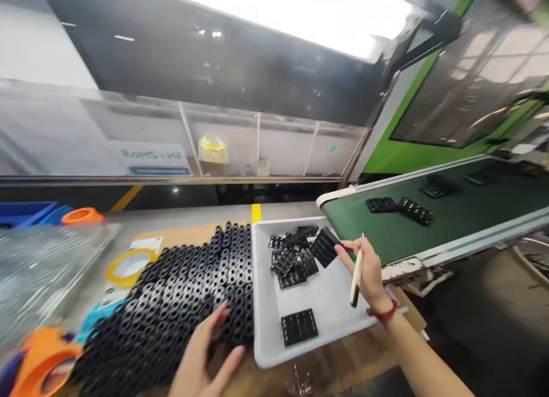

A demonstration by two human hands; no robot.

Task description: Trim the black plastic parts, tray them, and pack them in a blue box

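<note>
Part (pixel 326 246), black, flat and ribbed, is held at one o'clock in the white tray (pixel 262 305); the right hand (pixel 369 268) pinches its near corner between thumb and fingertips, nearly closed, and also has hold of a pale-handled tool (pixel 357 280) across the fingers; whether the part is on its way up or down cannot be told. Handling it seems the work of the moment; from this grip, any move appears to call for a steady pinch, with the tool kept off the ribs and the part kept clear of the pile (pixel 295 259).

The part looks thin and squarish, tilted, its ribs in parallel rows, with fine detail lost to blur; like ones lie in the pile at twelve o'clock, overlapping at odd angles, while a lone piece (pixel 299 327) lies flat at six; others rest on the green belt (pixel 369 231) at two o'clock from the tray.

The left hand (pixel 199 348), at eight o'clock from the tray, is half open, thumb and forefinger apart, with nothing visible in it; it is near the black tubes (pixel 193 288), though contact cannot be told.
</note>
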